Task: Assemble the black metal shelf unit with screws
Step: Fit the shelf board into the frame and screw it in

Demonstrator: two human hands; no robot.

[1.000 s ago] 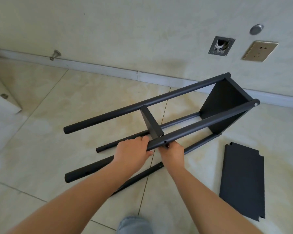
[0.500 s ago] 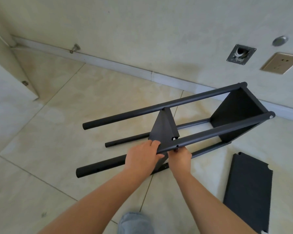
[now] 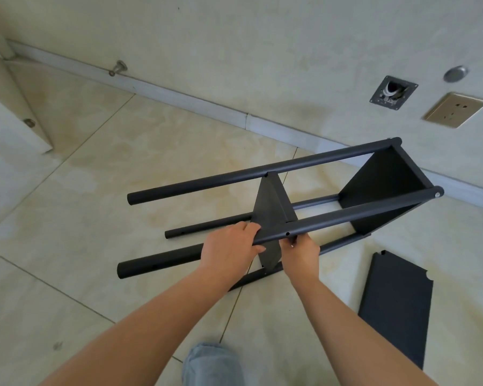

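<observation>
- The left hand (image 3: 230, 250) is curling round the near post (image 3: 346, 214) at frame centre; the right hand (image 3: 301, 253) is pinching something small beneath it, likely a screw.
- The middle shelf (image 3: 271, 215) is being fixed, judging by that; the end shelf (image 3: 385, 190), upper right, is sitting attached.
- A loose panel (image 3: 396, 305) is lying lower right, seemingly still to fit.

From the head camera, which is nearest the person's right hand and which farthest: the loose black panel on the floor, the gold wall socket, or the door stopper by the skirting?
From the right hand:
1. Loose black panel, on the floor to its right.
2. Gold wall socket, on the wall, upper right.
3. Door stopper, far upper left.
</observation>
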